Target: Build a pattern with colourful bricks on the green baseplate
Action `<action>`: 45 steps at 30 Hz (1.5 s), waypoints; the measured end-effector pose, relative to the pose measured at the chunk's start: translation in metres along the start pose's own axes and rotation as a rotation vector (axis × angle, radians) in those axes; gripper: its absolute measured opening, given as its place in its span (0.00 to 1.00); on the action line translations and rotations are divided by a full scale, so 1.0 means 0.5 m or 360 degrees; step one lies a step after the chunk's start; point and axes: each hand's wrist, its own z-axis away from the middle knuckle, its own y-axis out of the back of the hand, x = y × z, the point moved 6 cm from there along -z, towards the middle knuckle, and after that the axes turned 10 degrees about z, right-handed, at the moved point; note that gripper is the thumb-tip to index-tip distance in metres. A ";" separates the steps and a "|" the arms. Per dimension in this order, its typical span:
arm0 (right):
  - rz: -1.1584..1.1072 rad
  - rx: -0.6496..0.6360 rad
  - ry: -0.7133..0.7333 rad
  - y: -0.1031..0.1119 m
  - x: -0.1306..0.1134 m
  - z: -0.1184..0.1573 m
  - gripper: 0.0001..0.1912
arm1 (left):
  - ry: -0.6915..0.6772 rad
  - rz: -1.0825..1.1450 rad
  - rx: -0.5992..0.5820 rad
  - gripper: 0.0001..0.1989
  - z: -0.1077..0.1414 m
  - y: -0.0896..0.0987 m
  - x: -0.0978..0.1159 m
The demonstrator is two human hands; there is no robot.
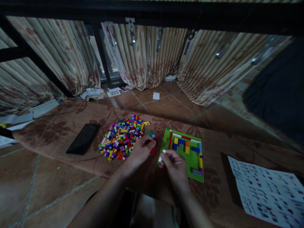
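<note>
In the head view, my right hand point(177, 163) pinches a white toy brick point(162, 155) over the near left corner of a green baseplate point(193, 163). Rows of coloured bricks line parts of the plate's border, and several blue, yellow and orange ones stand inside it. My left hand point(143, 147) is at the right edge of a big heap of loose bricks point(123, 136). Its fingers are curled together, and whatever they hold cannot be made out. Close by its fingertips lie red bricks point(153, 149) and a green brick point(150, 133).
A black phone point(83, 139) lies left of the heap on the brown patterned cloth point(54, 133). To the right is a printed sheet point(268, 190). Striped curtains point(152, 60) hang beyond the tiled floor, and a dark rounded shape point(277, 88) fills the right edge.
</note>
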 end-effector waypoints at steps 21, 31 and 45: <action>0.1295 0.0396 0.0579 0.205 -0.062 0.023 0.10 | -0.0519 -0.1303 -0.0102 0.11 0.006 -0.049 0.025; 0.1879 -0.0105 0.0565 0.280 0.005 0.034 0.11 | -0.0224 -0.1583 -0.0330 0.08 0.019 -0.135 -0.031; 0.1608 0.0146 0.0462 0.296 0.012 0.026 0.10 | -0.0135 -0.1783 -0.0362 0.10 0.012 -0.137 -0.045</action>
